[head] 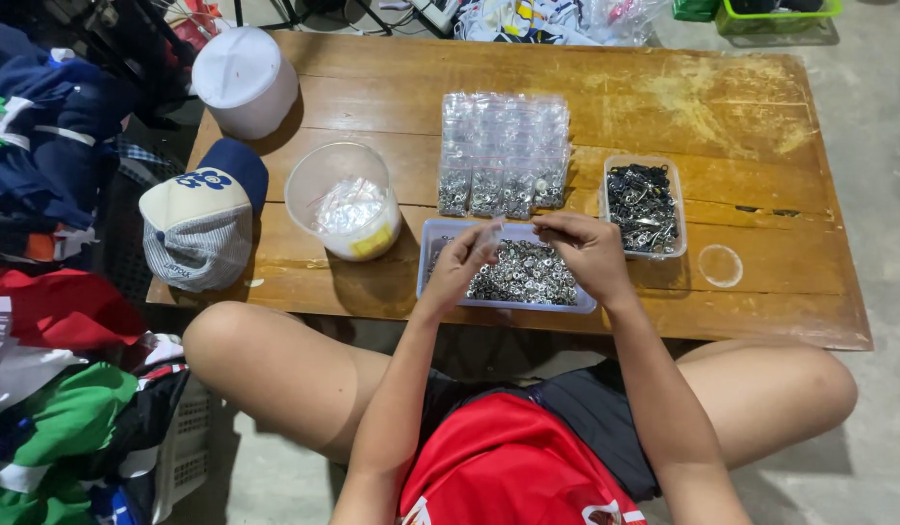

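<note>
Bagging step: over the tray of silver fasteners (523, 274), my left hand (461, 264) and right hand (591, 251) pinch a small clear bag (493, 233). Next calls for filling it, I judge.

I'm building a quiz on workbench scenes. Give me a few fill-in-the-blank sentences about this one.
1. Both hands, left hand and right hand, hold a small clear ____ between them.
2. They hover over a tray of silver metal parts; the tray to its right holds ____ parts.
3. The cap lies at the table's ____ edge.
4. The filled bags lie ____ the silver tray.

Missing: bag; dark; left; beyond
</note>
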